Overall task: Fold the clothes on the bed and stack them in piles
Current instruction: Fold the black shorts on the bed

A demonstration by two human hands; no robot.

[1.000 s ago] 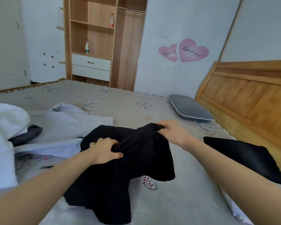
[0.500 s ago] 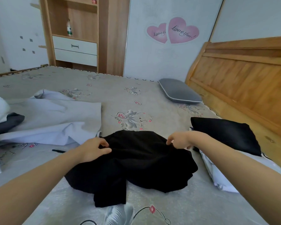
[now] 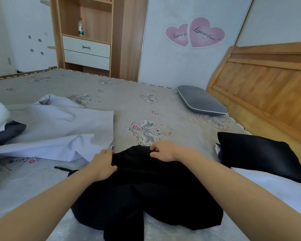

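Note:
A crumpled black garment (image 3: 146, 192) lies on the grey patterned bed (image 3: 129, 105) right in front of me. My left hand (image 3: 102, 165) grips its upper left edge, fingers curled into the cloth. My right hand (image 3: 162, 151) pinches the top edge a little to the right. A light grey garment (image 3: 59, 129) is spread flat to the left. At the right, a folded black garment (image 3: 261, 153) sits on top of a white one (image 3: 274, 185).
A grey pillow (image 3: 200, 100) lies by the wooden headboard (image 3: 268, 87) at the back right. White and dark grey clothes (image 3: 0, 122) are heaped at the far left. A wooden shelf unit with drawers (image 3: 87, 49) stands beyond the bed.
Both hands have lowered the black garment onto the bed and moved closer together along its top edge. My view has dropped and moved nearer to the bed.

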